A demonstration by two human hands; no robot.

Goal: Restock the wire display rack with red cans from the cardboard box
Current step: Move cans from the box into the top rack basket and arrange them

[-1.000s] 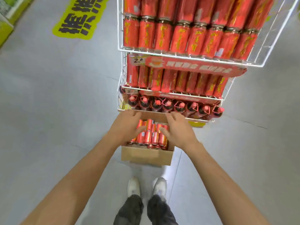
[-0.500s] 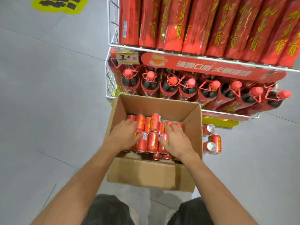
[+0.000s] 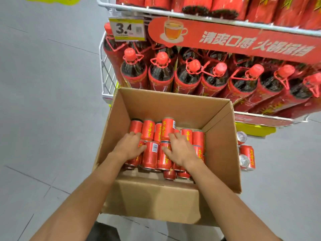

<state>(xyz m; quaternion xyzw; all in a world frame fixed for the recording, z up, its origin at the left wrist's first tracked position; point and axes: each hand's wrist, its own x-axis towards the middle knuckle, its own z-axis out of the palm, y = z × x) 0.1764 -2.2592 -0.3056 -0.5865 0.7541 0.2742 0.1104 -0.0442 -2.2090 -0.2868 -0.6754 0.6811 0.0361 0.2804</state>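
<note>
An open cardboard box (image 3: 220, 136) stands on the floor in front of the white wire rack (image 3: 106, 79). Several red cans (image 3: 148, 130) lie packed on their sides in the box. My left hand (image 3: 129, 146) rests on the cans at the left, fingers curled over one. My right hand (image 3: 180, 149) lies on the cans at the right, fingers spread across them. Whether either hand has lifted a can cannot be told. The rack's lower shelf holds red-capped dark bottles (image 3: 161, 70); the shelf above holds red packs.
Three loose red cans (image 3: 246, 156) lie on the grey floor to the right of the box. A price tag (image 3: 128, 29) and a red banner (image 3: 231, 40) hang on the rack's front. A yellow base (image 3: 255, 130) sits under the rack. Bare floor at the left.
The view has dropped lower and closer to the box. Both hands went from its rim down onto the cans and now press on them.
</note>
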